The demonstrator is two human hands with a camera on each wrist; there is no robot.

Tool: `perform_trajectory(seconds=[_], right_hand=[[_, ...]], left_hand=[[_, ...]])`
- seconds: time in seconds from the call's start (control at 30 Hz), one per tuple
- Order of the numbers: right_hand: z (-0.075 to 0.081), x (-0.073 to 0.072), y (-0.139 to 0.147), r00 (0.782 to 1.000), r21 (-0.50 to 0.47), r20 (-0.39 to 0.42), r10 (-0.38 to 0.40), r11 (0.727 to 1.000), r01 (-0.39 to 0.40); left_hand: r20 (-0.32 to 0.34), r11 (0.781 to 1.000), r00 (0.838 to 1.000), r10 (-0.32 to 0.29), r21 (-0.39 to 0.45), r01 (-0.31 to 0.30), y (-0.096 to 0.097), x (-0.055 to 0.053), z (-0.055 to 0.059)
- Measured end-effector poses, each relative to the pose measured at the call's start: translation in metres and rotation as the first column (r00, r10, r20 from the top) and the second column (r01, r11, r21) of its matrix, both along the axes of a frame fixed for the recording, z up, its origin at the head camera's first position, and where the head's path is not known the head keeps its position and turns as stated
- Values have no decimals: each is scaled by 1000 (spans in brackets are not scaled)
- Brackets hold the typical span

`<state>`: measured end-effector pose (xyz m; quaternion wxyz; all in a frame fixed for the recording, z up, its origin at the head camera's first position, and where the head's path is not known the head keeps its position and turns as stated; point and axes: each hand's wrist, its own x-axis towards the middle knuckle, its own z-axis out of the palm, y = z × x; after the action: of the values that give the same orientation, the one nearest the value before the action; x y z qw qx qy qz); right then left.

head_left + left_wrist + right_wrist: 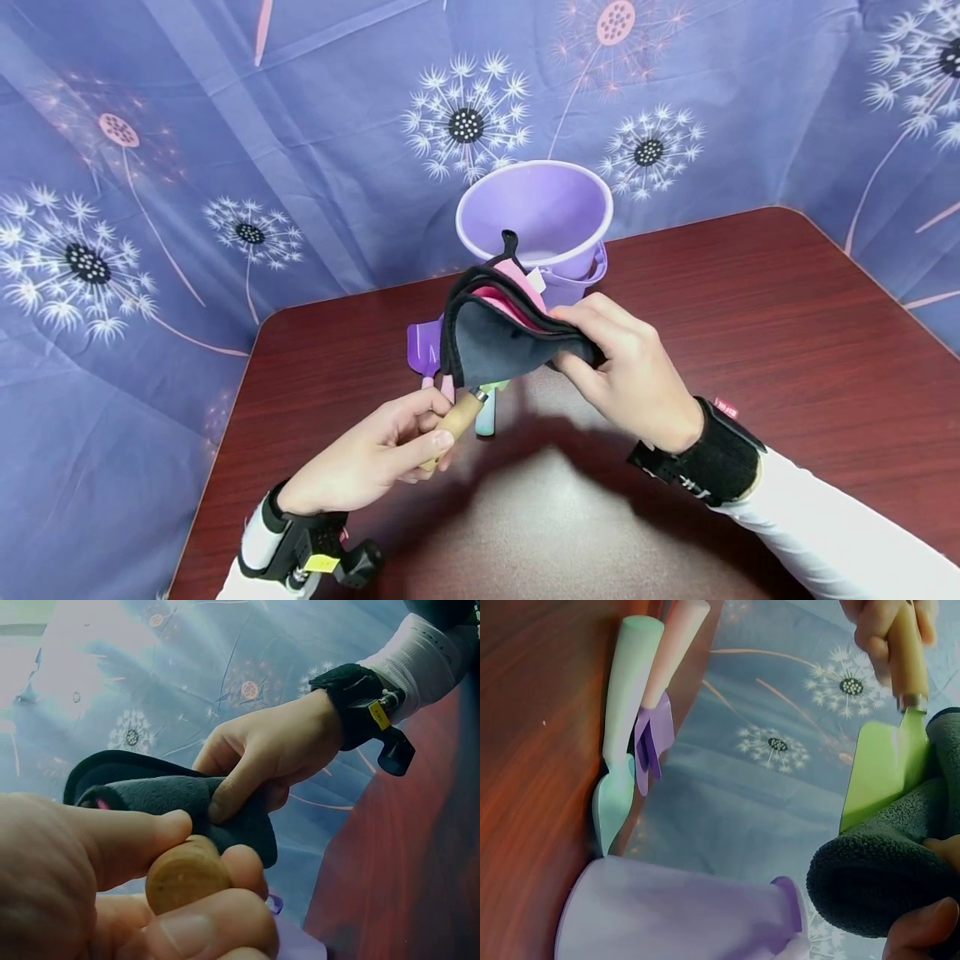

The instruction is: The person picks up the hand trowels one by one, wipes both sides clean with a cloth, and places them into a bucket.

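Note:
My left hand [375, 454] grips the wooden handle [456, 425] of a small garden trowel, whose light green blade [874, 769] points away from me. A folded cloth [495, 342], dark grey and pink with black edging and a loop, is pinched in my right hand [630, 375]. In the right wrist view the cloth lies over part of the green blade. The head view hides most of that blade behind the cloth. From the left wrist view, the round butt of the handle [187, 879] shows between thumb and fingers.
A purple bucket [573, 271] stands at the table's back edge. On the dark red table [337, 358] near it lie a mint-handled trowel [630, 690] and pink-handled purple tools [656, 735]. Blue fabric [337, 142] with dandelion prints hangs behind.

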<state>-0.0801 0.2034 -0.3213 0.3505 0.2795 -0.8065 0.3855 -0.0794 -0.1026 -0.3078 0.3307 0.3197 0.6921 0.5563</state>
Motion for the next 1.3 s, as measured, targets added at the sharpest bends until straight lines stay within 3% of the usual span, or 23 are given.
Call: perform_trajectory(seconds=[0.37,0.63,0.9,1.1,1.3], right_hand=[[1,-8,10,998,-29,35,-61,998,62],[27,1,5,996,-50,23,-89,995,90],[15,-13,25,983,-46,52,-179,982,181],[20,-15,38,969,11,94,-227,974,227],[34,-6,50,962,184,169,-214,966,182]], left_hand=[[-82,999,996,-18,-48,14,-9,-4,5],[-144,997,989,-19,-83,7,-19,-12,8],[-214,985,977,-7,-168,-30,-33,-17,14],[-315,987,949,-13,-155,-38,-46,-20,25],[-422,982,900,112,-90,-164,-59,-23,38]])
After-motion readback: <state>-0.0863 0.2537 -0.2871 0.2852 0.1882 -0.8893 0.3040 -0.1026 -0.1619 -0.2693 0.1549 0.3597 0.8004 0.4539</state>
